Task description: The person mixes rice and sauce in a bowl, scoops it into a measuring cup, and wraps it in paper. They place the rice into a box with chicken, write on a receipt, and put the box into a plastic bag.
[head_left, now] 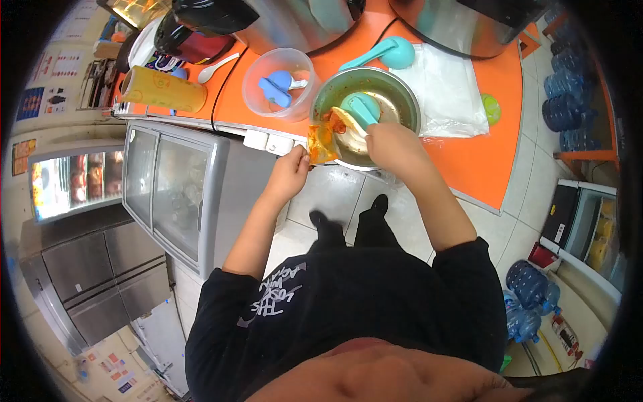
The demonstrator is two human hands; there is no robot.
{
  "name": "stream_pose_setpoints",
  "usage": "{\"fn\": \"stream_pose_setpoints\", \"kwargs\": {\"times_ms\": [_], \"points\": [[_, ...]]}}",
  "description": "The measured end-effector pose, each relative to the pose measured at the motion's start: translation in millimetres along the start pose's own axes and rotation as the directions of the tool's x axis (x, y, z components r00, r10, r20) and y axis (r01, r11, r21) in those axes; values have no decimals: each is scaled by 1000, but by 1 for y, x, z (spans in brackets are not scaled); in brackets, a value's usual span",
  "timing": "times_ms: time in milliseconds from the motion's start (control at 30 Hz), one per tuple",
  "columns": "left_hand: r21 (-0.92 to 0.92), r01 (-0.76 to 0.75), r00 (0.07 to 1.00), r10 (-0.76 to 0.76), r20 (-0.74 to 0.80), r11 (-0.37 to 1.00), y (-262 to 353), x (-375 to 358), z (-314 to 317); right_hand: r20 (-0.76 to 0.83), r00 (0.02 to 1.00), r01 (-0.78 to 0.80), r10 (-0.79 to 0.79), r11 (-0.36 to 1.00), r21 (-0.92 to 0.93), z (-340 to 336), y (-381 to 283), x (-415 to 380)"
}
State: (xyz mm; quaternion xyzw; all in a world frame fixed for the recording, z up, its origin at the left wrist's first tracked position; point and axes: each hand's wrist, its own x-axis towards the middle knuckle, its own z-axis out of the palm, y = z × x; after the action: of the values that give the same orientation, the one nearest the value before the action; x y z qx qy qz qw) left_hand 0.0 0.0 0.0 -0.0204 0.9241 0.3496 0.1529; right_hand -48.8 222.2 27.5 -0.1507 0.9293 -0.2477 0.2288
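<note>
My left hand (290, 172) pinches the lower edge of a small clear bag (323, 143) with orange-red contents, held at the near left rim of a metal bowl (406, 90). My right hand (394, 149) is closed on the handle of a pale spoon (349, 122), whose head carries red-orange food at the bag's mouth. Inside the bowl lies a teal scoop (362, 107), partly behind the spoon. Another teal ladle (400, 53) rests beyond the bowl. Left of the bowl, a clear plastic tub (251, 82) holds blue scoops (276, 92).
White plastic bags (449, 94) and a green lid (491, 109) lie right of the bowl on the orange counter (469, 167). Large metal containers (305, 27) stand behind. A white spoon (218, 68) and yellow roll (164, 88) are leftward. A glass-topped freezer (175, 194) stands below left.
</note>
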Motion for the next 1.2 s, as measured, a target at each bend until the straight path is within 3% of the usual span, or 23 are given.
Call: {"fn": "stream_pose_setpoints", "kwargs": {"times_ms": [67, 100, 167, 200, 300, 400, 500, 567, 633, 700, 767, 800, 833, 933, 1000, 1067, 1133, 1167, 1200], "points": [[-63, 15, 1000, -15, -8, 998, 4, -3, 4, -96, 994, -47, 50, 998, 37, 13, 17, -1], [-94, -70, 994, 62, -85, 993, 2, 14, 2, -179, 984, -24, 17, 999, -38, -3, 6, 5], [64, -124, 985, 131, -110, 990, 3, 12, 5, -110, 992, -68, 69, 998, 14, -6, -12, -14], [-14, -129, 988, 127, -83, 992, 1, 15, 6, -109, 991, -74, 76, 997, 20, 0, -14, -15], [29, -253, 962, 255, -102, 967, -7, 31, 22, -155, 980, -113, 124, 991, 77, 20, -12, -9], [80, -235, 969, 240, -55, 969, -26, 50, 42, -430, 903, 12, 26, 996, 84, 30, -23, -11], [-69, -203, 972, 192, -134, 977, -36, 51, 57, -325, 946, 41, -13, 996, 81, 62, -17, 3], [-141, -180, 975, 157, -158, 974, -26, 38, 52, -361, 933, 32, -11, 998, 53, 68, -7, 10], [-203, -119, 983, 87, -159, 972, -25, 27, 52, -310, 949, -36, 58, 996, 77, 61, -5, 3], [-218, -210, 966, 167, -199, 953, -28, 27, 51, -296, 951, -61, 94, 991, 117, 55, -5, -5], [-133, -255, 950, 222, -220, 958, -30, 29, 51, -276, 961, 33, -18, 998, 48, 52, 1, -6], [-285, -142, 988, 120, -94, 948, -28, 24, 47, -164, 986, -40, 36, 999, -22, 52, -5, -4], [-416, -10, 998, 33, 49, 909, -26, 19, 43, -170, 985, -41, 38, 999, -13, 52, -1, -1], [-419, 7, 994, 41, 105, 908, -9, 2, 16, -151, 980, -117, 127, 990, 73, 39, 0, -2], [-415, 22, 991, 34, 126, 910, -10, -8, 2, -188, 977, -79, 98, 991, 109, 28, -2, -9], [-258, -121, 988, 141, 61, 958, -16, -15, -11, -237, 970, -29, 61, 990, 138, 21, -4, -11], [-318, -173, 984, 177, -18, 932, -27, -26, -20, -188, 969, -128, 163, 975, 183, 21, -12, -10], [-374, -228, 974, 208, -92, 899, -35, -34, -25, -188, 972, -108, 142, 978, 178, 25, -14, -10], [-368, -227, 973, 197, -118, 901, -45, -43, -30, -279, 957, -96, 77, 994, -56, 33, -14, -9]]}}
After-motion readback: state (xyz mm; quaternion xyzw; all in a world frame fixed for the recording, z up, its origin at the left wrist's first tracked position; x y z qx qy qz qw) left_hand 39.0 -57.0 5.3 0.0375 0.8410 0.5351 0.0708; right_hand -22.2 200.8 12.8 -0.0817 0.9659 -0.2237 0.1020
